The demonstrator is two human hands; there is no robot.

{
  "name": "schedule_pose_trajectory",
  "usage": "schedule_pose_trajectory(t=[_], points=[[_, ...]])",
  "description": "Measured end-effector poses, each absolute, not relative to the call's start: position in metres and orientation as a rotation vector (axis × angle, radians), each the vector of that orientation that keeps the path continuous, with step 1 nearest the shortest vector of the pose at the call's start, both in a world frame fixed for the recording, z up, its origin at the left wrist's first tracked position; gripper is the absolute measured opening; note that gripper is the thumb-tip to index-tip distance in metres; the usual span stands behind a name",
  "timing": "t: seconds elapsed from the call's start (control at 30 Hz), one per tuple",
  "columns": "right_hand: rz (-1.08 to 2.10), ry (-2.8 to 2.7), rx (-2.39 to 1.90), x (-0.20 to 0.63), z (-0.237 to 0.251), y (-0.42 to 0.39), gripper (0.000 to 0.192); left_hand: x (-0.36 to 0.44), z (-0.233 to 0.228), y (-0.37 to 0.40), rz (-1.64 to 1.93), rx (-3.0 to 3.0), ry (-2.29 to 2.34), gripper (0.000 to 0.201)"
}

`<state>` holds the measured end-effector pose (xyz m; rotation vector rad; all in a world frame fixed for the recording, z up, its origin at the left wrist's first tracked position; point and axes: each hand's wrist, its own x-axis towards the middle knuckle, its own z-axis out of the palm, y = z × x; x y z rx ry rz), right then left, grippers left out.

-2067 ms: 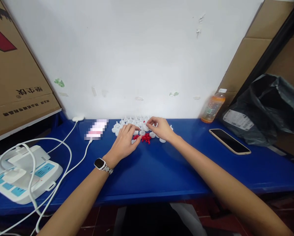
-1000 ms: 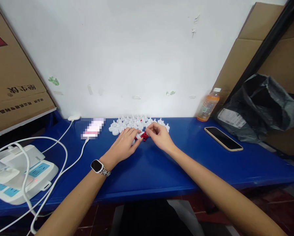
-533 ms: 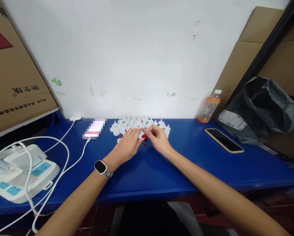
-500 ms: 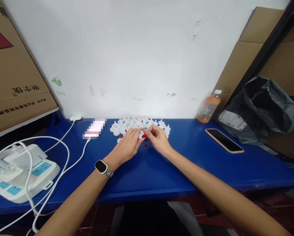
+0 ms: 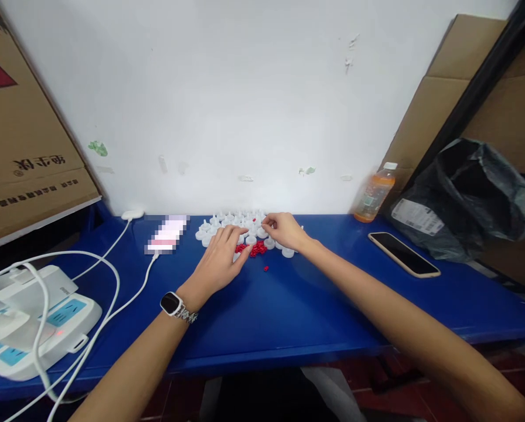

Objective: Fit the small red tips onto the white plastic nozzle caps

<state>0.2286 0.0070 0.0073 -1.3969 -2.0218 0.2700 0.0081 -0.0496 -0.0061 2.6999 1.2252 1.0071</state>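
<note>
Several white round caps with pointed spouts (image 5: 204, 227) stand in a cluster on the blue table, near the wall. In front of them lies a pile of small red tips (image 5: 258, 249), and one loose red tip (image 5: 266, 268) sits closer to me. My left hand (image 5: 225, 255), with a watch on its wrist, hovers by the left side of the red pile, fingers apart and thumb stretched out. My right hand (image 5: 284, 230) pinches thumb and forefinger at the spout of a white cap (image 5: 261, 234) among the others. Part of the cluster is hidden behind both hands.
A white power strip (image 5: 64, 328) with looping cables occupies the left, beside a cardboard box (image 5: 29, 140). A charging device (image 5: 168, 234) with a blurred screen lies nearby. To the right are an orange drink bottle (image 5: 374, 193), a phone (image 5: 403, 254) and a grey plastic bag (image 5: 460, 199).
My hands were together over the red tips and have moved apart. The right one went up and back to the white caps, while the left opened and uncovered the red pile.
</note>
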Motion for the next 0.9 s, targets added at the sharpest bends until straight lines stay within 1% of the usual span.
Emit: schedule_pose_trajectory(t=[0.17,0.33,0.43,0.5,0.57,0.67,0.8,0.9], points=[[0.159,-2.160,-1.462,0.226,0.004,0.012,0.018,0.009,-0.005,-0.051,0.977,2.721,1.216,0.031],[0.137,-2.125,-1.491,0.233,0.011,-0.001,0.022,0.010,-0.007,-0.050,0.968,2.733,1.199,0.029],[0.141,-2.162,-1.509,0.238,0.011,-0.007,0.018,0.011,-0.008,-0.049,0.973,2.738,1.175,0.029],[0.187,-2.188,-1.489,0.240,0.010,-0.009,0.010,0.011,-0.008,-0.049,0.970,2.738,1.173,0.029],[0.255,-2.158,-1.457,0.241,0.011,-0.012,0.008,0.012,-0.009,-0.049,0.967,2.741,1.176,0.029],[0.332,-2.031,-1.380,0.239,0.016,-0.023,0.009,0.014,-0.008,-0.051,0.978,2.750,1.163,0.032],[0.510,-1.934,-1.206,0.230,0.022,-0.050,0.011,0.019,-0.007,-0.056,0.983,2.778,1.120,0.041],[0.618,-1.909,-1.127,0.227,0.017,-0.066,0.016,0.021,-0.006,-0.058,0.876,2.799,1.111,0.034]])
